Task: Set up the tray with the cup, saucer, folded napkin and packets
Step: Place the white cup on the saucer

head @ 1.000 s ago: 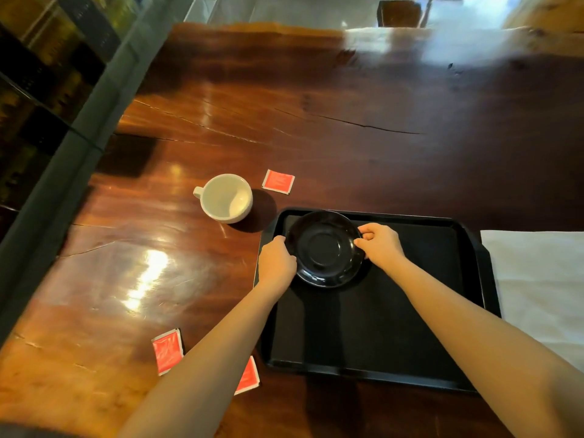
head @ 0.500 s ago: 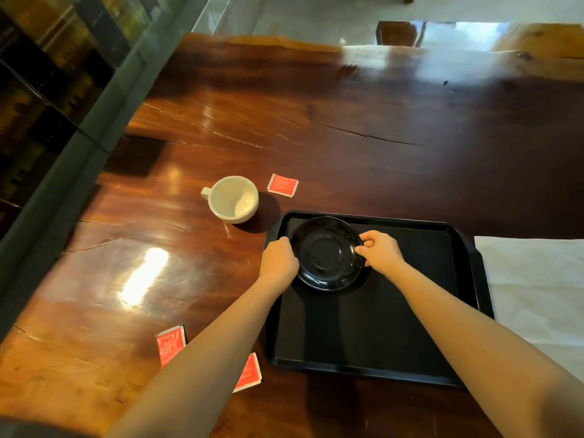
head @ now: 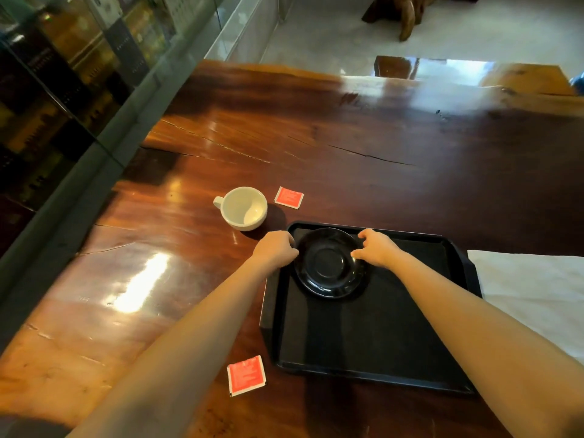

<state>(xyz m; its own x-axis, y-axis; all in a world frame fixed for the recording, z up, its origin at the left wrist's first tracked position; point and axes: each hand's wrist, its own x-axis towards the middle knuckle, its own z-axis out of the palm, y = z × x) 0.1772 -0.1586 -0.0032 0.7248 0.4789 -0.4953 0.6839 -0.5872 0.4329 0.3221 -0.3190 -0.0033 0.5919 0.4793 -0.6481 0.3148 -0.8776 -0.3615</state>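
Note:
A black saucer (head: 328, 263) lies flat in the far left corner of the black tray (head: 395, 336). My left hand (head: 278, 248) is curled against the saucer's left rim, over the tray's edge. On the saucer's right rim rests my right hand (head: 377, 248), fingers spread, only the thumb tip touching. The white cup (head: 244, 212) stands upright on the table, left of the tray's far corner. One red packet (head: 289, 198) lies beside the cup, another red packet (head: 246, 375) near the tray's front left corner. A white napkin (head: 534, 286) lies unfolded, right of the tray.
The dark glossy wooden table (head: 379, 147) stretches far ahead. A glass-fronted cabinet (head: 63, 90) runs along its left side. A wooden stool (head: 407, 14) stands on the pale floor beyond the table's far edge.
My right hand's fingers have spread apart and let go of the saucer's rim. The saucer stays flat in the tray's corner. My forearm now hides one near packet.

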